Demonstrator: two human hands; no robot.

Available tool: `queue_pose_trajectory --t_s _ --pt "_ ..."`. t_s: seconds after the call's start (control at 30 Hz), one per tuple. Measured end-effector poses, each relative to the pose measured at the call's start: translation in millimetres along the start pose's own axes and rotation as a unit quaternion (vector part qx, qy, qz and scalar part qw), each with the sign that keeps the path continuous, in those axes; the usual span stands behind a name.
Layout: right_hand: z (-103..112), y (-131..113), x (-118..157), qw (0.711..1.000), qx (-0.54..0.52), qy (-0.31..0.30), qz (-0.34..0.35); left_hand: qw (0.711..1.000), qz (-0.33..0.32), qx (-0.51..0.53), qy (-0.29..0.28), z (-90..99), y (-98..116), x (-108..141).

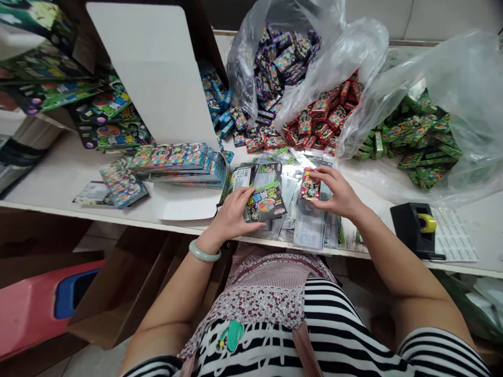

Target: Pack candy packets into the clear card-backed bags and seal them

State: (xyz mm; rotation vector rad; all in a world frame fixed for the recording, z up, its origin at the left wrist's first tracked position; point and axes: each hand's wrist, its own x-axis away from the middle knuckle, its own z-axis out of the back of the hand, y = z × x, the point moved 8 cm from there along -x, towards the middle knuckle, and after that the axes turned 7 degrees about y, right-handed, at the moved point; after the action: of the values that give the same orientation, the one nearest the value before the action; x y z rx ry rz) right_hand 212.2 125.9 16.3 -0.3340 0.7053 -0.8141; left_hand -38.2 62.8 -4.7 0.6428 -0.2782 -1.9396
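My right hand [335,193] pinches a small red printed box [310,184] upright between thumb and fingers, above the pile of flat packets. In my left hand [234,213] is a flat black and green printed packet [267,203], gripped at its left edge with the thumb along the lower side. Beneath both hands lie several clear plastic packets with pale labels [309,230], spread up to the table's front edge. What is inside the black packet, if anything, is hidden.
Clear bags spill small purple boxes [288,57], red boxes [324,116] and green boxes [426,137] at the back. Stacked blue box strips [176,162] stand left, by an upright white cardboard flap [153,68]. A black tape dispenser [412,230] sits right, beside a label sheet [454,235].
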Motion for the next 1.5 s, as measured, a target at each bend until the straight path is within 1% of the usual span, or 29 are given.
queue_pose_trajectory --t_s 0.03,0.07,0.13,0.23,0.37,0.43,0.5,0.63,0.73,0.77,0.83,0.9,0.93,0.97,1.03,1.07,1.1,1.13,1.2,1.23,1.27,1.3,1.33,1.37,1.4,1.43,1.5 --pt "8.2 -9.2 1.5 1.0 -0.003 0.015 0.009 1.0 -0.005 0.002 -0.001 -1.5 0.8 -0.7" --pt "13.5 -19.2 3.0 1.0 0.0 0.017 0.02 1.0 -0.011 0.006 -0.004 -3.7 1.9 -1.9" --pt "16.1 -38.1 5.3 0.999 0.021 -0.007 0.042 1.0 -0.022 0.017 -0.011 -7.8 4.5 -4.7" --pt "8.3 -55.6 7.1 0.994 0.062 -0.064 0.064 0.999 -0.033 0.022 -0.007 -8.2 7.7 -8.0" --pt "-1.5 -66.2 8.8 0.985 0.067 -0.114 0.108 0.998 -0.056 0.009 -0.013 -5.3 11.6 -5.0" --pt "-2.3 -69.2 9.9 0.982 0.061 -0.123 0.131 0.997 -0.068 0.007 -0.016 -4.5 13.4 -1.8" --pt "-1.8 -69.8 10.8 0.981 0.056 -0.127 0.138 0.997 -0.074 0.009 -0.013 -3.8 15.1 0.3" --pt "-4.7 -67.7 11.7 0.984 0.012 -0.136 0.115 0.997 -0.077 0.014 -0.011 -5.6 20.7 -0.5" --pt "-13.5 -67.2 10.8 0.984 -0.043 -0.134 0.108 0.997 -0.068 0.023 -0.015 -8.7 23.1 -3.7" --pt "-16.5 -65.9 9.8 0.986 -0.054 -0.125 0.1 0.998 -0.06 0.025 -0.013 -9.3 22.3 -4.6" --pt "-19.4 -61.3 6.9 0.992 -0.056 -0.082 0.072 0.999 -0.038 0.023 0.001 -8.7 18.7 -5.5" --pt "-20.3 -58.5 5.8 0.998 -0.037 -0.034 0.045 0.999 -0.02 0.017 0.022 -7.1 15.1 -5.4" --pt "-21.9 -59.3 5.9 0.999 -0.027 -0.023 0.041 0.999 -0.018 0.015 0.03 -6.5 14.3 -5.3" --pt "-24.4 -61.2 5.8 0.999 -0.022 -0.025 0.042 0.999 -0.02 0.015 0.036 -6.3 14.2 -5.4" --pt "-29.8 -63.8 1.1 0.997 -0.033 -0.047 0.051 0.999 -0.027 0.017 0.044 -5.4 13.7 -6.0" --pt "-30.5 -61.7 -5.6 0.996 -0.046 -0.051 0.048 0.998 -0.024 0.017 0.052 -3.7 11.9 -6.5" --pt "-29.0 -55.9 -16.7 0.997 -0.063 -0.04 0.034 0.998 -0.015 0.017 0.062 -0.8 8.6 -6.7" --pt "-26.4 -46.5 -32.1 0.997 -0.079 -0.017 0.011 0.997 -0.001 0.017 0.075 2.9 4.3 -6.4" --pt "-24.3 -21.8 -73.8 0.993 -0.097 0.05 -0.044 0.995 0.028 0.017 0.099 11.1 -4.8 -3.8" --pt "-27.9 -10.2 -98.9 0.991 -0.091 0.076 -0.065 0.993 0.039 0.019 0.108 14.6 -8.0 -1.9" --pt "-36.7 -2.1 -126.1 0.992 -0.069 0.083 -0.07 0.992 0.044 0.023 0.112 17.1 -9.8 0.2" --pt "-52.6 2.8 -154.7 0.996 -0.037 0.059 -0.064 0.992 0.045 0.027 0.114 18.5 -10.3 2.2" --pt "-72.2 6.1 -182.6 0.998 0.015 0.019 -0.052 0.992 0.042 0.031 0.112 18.9 -9.6 3.8" --pt "-94.1 10.3 -208.3 0.994 0.093 -0.034 -0.044 0.993 0.037 0.033 0.108 18.5 -8.4 5.0" --pt "-115.3 17.4 -230.5 0.979 0.178 -0.089 -0.046 0.993 0.03 0.035 0.105 18.0 -6.9 5.8" --pt "-132.9 26.4 -249.2 0.958 0.247 -0.136 -0.059 0.994 0.024 0.036 0.103 17.8 -5.8 6.3" --pt "-157.0 46.9 -276.8 0.917 0.331 -0.198 -0.097 0.993 0.017 0.039 0.107 19.0 -5.9 6.7"
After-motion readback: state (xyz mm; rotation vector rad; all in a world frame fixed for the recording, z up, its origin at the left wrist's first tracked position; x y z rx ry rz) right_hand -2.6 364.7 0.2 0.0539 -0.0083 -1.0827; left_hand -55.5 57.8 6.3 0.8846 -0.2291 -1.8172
